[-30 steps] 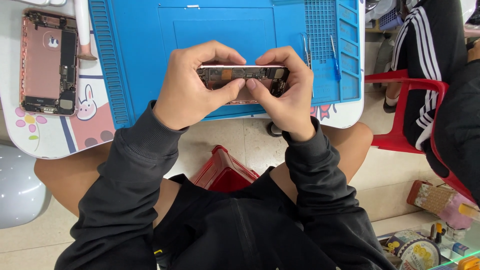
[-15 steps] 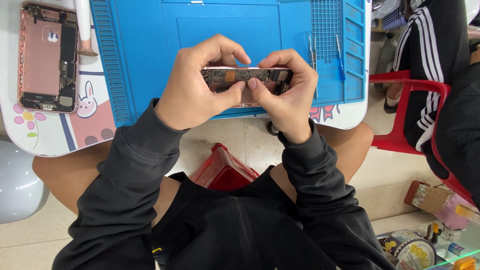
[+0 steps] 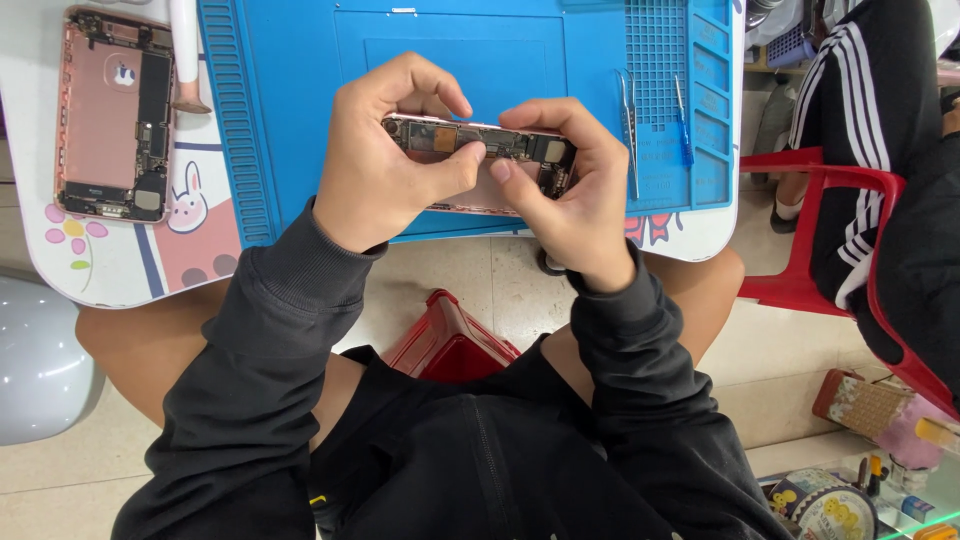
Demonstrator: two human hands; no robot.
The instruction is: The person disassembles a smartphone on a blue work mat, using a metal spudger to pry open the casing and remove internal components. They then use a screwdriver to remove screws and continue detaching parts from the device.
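Little had shifted since the earlier frames: both hands stayed clamped on the opened phone [image 3: 480,160], with only the left thumb creeping further across its exposed circuitry, suggesting the fine work on its insides was continuing. The left hand [image 3: 385,150] pinched the phone's left end while the right hand [image 3: 570,190] gripped its right end, holding it just above the blue mat [image 3: 290,110] on the bench. Tweezers [image 3: 628,130] lay on the mat right of the phone; a second stripped phone [image 3: 112,115] rested well left.
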